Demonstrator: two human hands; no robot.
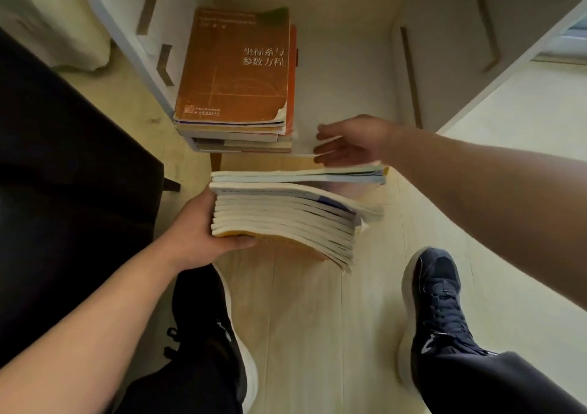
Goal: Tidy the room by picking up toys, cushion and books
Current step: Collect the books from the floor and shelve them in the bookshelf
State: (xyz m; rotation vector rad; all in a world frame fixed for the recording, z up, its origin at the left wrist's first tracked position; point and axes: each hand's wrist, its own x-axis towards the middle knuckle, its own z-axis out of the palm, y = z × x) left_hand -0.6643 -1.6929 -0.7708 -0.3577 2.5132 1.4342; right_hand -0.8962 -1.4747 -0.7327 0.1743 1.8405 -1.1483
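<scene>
The stack of books [286,220] sits in your left hand [197,239], held in the air above the floor and just in front of the open shelf. You grip it at its left end, thumb on top and fingers curled under the bottom cover, so the free right end droops and the page edges fan out. A few thin books [298,173] lie slightly apart from the top of that stack, level and closer to the shelf edge.

Your right hand [352,142] reaches in from the right just above those thin books, its fingers stretched out and pointing left. It is blurred, so you cannot tell whether it touches them.

Beyond your hands, a pile of books [235,73] already lies flat in the left part of the white shelf [346,73], against its left wall. The top one has an orange-brown cover with pale printed characters and a worn corner. The right part of that compartment shows bare board.

Below, your two dark shoes [441,305] stand apart on the pale wooden floor [305,318]. A large dark piece of furniture [63,175] fills the left side.
</scene>
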